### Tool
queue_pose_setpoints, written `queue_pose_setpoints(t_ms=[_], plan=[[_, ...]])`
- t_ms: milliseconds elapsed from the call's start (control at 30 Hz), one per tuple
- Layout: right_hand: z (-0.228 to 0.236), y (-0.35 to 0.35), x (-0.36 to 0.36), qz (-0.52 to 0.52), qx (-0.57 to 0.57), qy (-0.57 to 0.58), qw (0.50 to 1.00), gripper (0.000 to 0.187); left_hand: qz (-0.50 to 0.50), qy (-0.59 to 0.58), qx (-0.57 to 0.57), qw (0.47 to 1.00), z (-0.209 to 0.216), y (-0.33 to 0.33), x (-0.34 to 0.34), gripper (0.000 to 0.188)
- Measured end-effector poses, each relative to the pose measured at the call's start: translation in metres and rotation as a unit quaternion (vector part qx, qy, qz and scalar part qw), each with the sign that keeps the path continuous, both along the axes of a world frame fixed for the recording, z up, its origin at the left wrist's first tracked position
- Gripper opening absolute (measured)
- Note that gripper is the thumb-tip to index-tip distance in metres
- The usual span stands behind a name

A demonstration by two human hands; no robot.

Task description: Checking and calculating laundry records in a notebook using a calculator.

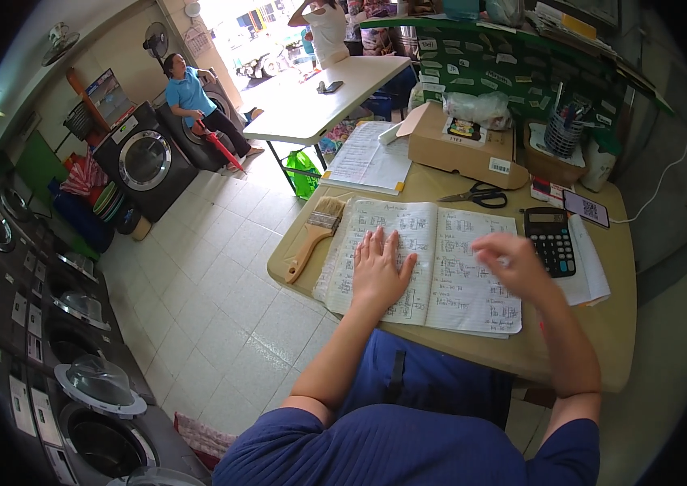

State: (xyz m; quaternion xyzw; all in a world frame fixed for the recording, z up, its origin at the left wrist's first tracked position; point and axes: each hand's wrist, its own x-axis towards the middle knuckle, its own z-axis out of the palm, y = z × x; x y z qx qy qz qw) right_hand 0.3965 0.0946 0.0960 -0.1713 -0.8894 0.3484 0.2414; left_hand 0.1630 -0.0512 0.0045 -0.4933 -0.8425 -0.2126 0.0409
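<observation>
An open notebook [461,279] with handwritten pages lies on the table in front of me. My left hand [380,271] rests flat on its left page, fingers spread. Above the right page, my right hand [515,266] is closed with its fingers curled. A small whitish bit shows at those fingers, too blurred to name. Just right of that hand lies a black calculator [550,243]. A wide paintbrush [314,240] with a wooden handle lies along the notebook's left side. Beyond the pages are black-handled scissors [480,195].
Behind the notebook sit written sheets [366,160] and a cardboard box [461,155]. A phone [586,208] with a cable lies at the right, near a pen basket [564,136]. Washing machines [100,437] line the left; a person in light blue [189,93] leans against one. Another stands behind the white table [343,89].
</observation>
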Motion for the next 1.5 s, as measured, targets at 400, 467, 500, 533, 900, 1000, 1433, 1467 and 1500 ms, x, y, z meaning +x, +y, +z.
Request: queue_pose_setpoints(t_ms=[400,467,500,533,900,1000,1433,1467,1500], plan=[[-0.085,0.117,0.146,-0.367,0.139,0.162,0.905,0.020,-0.014,0.012,0.005,1.000,0.000,0.004,0.000,0.067],[-0.092,0.126,0.151,-0.364,0.111,0.150,0.912,0.021,-0.016,0.039,0.028,0.999,-0.002,0.001,-0.004,0.064],[-0.094,0.128,0.145,-0.366,0.121,0.141,0.912,0.021,-0.007,0.018,-0.009,1.000,0.006,0.000,-0.004,0.069],[-0.099,0.129,0.141,-0.361,0.101,0.137,0.917,0.022,-0.004,0.023,-0.006,1.000,0.006,0.000,-0.005,0.068],[-0.081,0.102,0.129,-0.356,0.087,0.049,0.929,0.026,0.006,0.006,-0.025,1.000,0.008,0.001,0.006,0.068],[-0.088,0.107,0.125,-0.341,0.137,0.056,0.928,0.027,0.011,0.002,-0.028,1.000,0.010,0.000,0.008,0.068],[-0.086,0.113,0.129,-0.315,0.174,-0.011,0.933,0.034,0.007,0.003,0.024,1.000,0.007,-0.006,0.008,0.062],[-0.090,0.116,0.129,-0.331,0.170,-0.006,0.928,0.034,0.004,0.007,0.022,1.000,0.004,-0.008,0.008,0.063],[-0.089,0.114,0.125,-0.330,0.171,-0.005,0.928,0.034,0.001,0.012,0.020,1.000,0.001,-0.009,0.008,0.064]])
